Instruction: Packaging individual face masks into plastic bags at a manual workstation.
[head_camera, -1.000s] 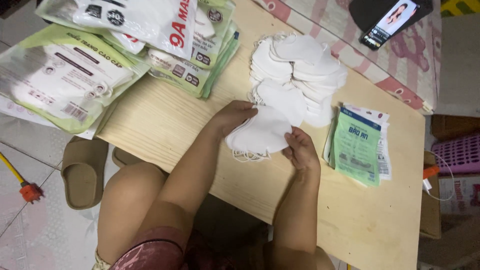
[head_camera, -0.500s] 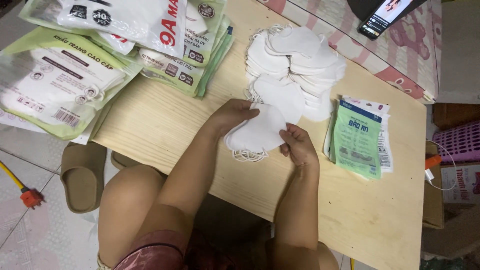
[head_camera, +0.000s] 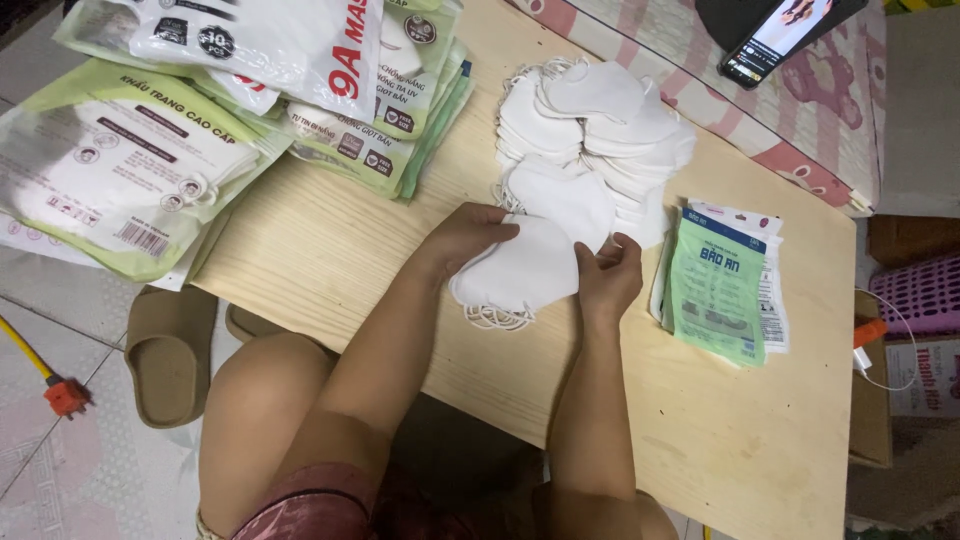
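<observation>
The fingers of the left hand (head_camera: 470, 235) curl closed over the upper left edge of a small stack of white face masks (head_camera: 520, 270), thumb tucked under it. The fingers of the right hand (head_camera: 607, 275) pinch the stack's right end, clenched lightly on the fabric. The stack lies near the middle of a pale wooden table (head_camera: 720, 430), its long axis running from about eight o'clock to two o'clock, with the rounded nose end toward two o'clock and the white ear loops spilling out at the lower left. Just beyond the hands, toward twelve o'clock, sits a loose pile of white masks (head_camera: 600, 130), touching the held stack. At three o'clock lie flat green and white packets (head_camera: 720, 290). Toward ten o'clock, larger green and white mask bags (head_camera: 200, 120) overlap the table's corner. At eight o'clock, on the tiled floor, rests a tan slipper (head_camera: 168, 355). A phone (head_camera: 775, 40) lies at one o'clock.
</observation>
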